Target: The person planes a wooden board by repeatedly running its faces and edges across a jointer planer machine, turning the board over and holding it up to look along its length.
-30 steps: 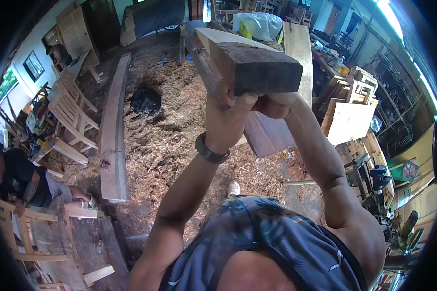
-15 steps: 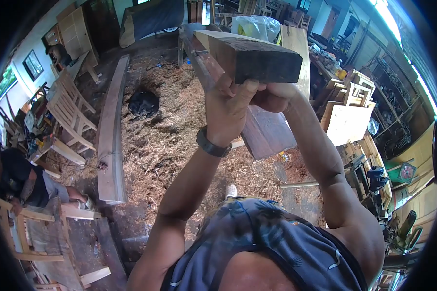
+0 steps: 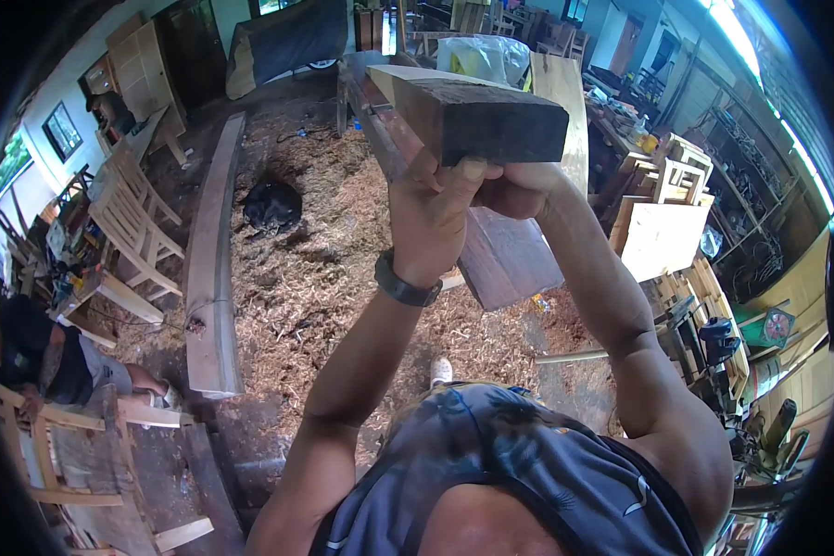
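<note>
A thick wooden beam (image 3: 503,132) is raised before me, its dark sawn end toward my face and its far end pointing away. My left hand (image 3: 433,213), with a dark watch on the wrist, grips the near end from below and the left, thumb against the lower edge. Under the same end, my right hand (image 3: 525,188) is closed on the beam's underside; some of its fingers are hidden. Beneath the hands lies a broad reddish plank (image 3: 510,259), partly covered by my arms and the beam.
Wood shavings (image 3: 315,278) cover the floor, where a dark animal-like shape (image 3: 271,206) lies. A long board (image 3: 215,269) runs along the left. Wooden chairs (image 3: 137,227) and a seated person (image 3: 42,357) are farther left. Wood pieces (image 3: 663,232) are stacked at right.
The near end of the beam and both hands have shifted very slightly left and down in view. Both hands keep their hold. The seated person at left has moved a little.
</note>
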Available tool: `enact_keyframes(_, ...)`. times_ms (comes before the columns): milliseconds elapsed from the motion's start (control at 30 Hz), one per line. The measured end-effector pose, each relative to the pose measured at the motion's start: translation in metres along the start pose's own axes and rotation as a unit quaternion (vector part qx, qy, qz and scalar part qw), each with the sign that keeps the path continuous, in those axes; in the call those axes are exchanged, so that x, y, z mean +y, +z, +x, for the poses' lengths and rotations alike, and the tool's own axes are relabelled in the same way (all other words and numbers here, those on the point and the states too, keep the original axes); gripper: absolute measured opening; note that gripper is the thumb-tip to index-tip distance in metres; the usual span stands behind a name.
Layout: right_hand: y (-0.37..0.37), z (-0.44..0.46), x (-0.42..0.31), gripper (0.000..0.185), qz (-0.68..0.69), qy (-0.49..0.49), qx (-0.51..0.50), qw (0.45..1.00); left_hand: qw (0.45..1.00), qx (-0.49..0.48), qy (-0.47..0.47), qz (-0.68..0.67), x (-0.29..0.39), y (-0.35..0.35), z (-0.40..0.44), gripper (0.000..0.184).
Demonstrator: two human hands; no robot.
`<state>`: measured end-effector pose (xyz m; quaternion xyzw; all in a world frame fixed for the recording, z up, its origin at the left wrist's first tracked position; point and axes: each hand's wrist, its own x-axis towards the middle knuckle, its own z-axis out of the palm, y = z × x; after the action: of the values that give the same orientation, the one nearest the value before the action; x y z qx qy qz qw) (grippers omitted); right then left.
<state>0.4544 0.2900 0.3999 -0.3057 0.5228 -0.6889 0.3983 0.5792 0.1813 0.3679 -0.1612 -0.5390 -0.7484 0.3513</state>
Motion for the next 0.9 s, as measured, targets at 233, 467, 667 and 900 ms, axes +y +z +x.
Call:
enact_keyframes(233,-0.001,0.006,0.005,0.025,0.015,0.002,-0.007,1.000,1.000,0.004,0.009,0.012,0.004,-0.001,-0.001,0.054)
enact_keyframes(467,0.009,0.005,0.006,0.024,0.009,0.003,-0.006,1.000,0.998,0.026,0.003,0.051,0.006,-0.004,-0.005,0.055)
enact_keyframes(667,0.000,0.013,0.009,0.024,0.033,0.012,-0.099,0.994,0.992,0.037,0.039,0.114,0.007,-0.004,-0.008,0.071)
enact_keyframes(900,0.012,0.015,0.011,0.019,0.060,0.030,-0.083,0.994,0.994,0.050,0.056,0.080,-0.003,-0.017,-0.012,0.063)
